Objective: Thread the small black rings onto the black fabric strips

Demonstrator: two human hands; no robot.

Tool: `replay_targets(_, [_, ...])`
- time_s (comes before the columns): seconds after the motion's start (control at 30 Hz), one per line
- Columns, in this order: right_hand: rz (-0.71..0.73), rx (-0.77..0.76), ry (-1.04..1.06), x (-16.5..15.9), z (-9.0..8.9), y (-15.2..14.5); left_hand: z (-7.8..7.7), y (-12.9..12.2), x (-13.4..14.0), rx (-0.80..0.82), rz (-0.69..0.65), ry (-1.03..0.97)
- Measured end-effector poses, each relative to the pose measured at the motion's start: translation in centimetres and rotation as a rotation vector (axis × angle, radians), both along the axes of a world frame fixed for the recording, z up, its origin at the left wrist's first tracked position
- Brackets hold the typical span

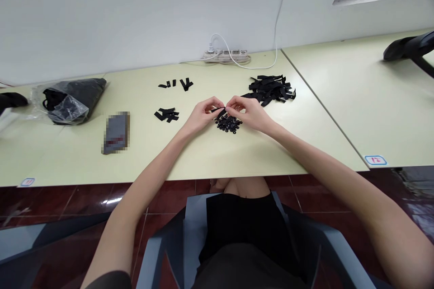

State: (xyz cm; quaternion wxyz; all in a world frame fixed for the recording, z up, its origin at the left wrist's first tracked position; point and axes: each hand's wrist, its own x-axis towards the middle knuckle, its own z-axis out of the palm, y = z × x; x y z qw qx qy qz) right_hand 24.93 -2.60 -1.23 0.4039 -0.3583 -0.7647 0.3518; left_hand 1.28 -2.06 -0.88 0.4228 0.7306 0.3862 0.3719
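Both hands meet over the table, pinching one black fabric strip between them. My left hand grips its left part with thumb and fingertips. On the other side, my right hand has thumb and forefinger closed at the strip's right end; whether a small ring is also in that pinch I cannot tell. Just beneath the fingers lies a heap of small black rings. A larger pile of black strips is behind my right hand. Short black pieces lie to the left of my left hand.
More short pieces lie farther back. At left are a clear plastic bag with black material and a blurred dark box. A power strip with a white cable sits against the wall.
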Motion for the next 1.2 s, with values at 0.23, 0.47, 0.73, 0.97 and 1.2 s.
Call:
replay_targets(0.23, [-0.009,0.016,-0.016,-0.06,-0.19,0.02,0.01,-0.21,0.18,-0.044,0.002,0.031])
replay_targets(0.47, [-0.013,0.04,-0.049,-0.14,-0.31,-0.01,0.28,-0.4,0.37,-0.023,0.037,0.035])
replay_targets(0.73, [-0.103,0.052,0.017,0.11,-0.36,0.38,-0.15,-0.18,0.22,-0.056,0.0,-0.114])
replay_targets(0.97, [-0.104,0.044,-0.017,-0.02,-0.68,0.36,-0.12,-0.16,0.2,-0.044,-0.01,-0.108])
replay_targets(1.2, [-0.095,0.065,-0.043,-0.01,-0.59,0.25,-0.05,-0.16,0.23,-0.05,-0.015,-0.12])
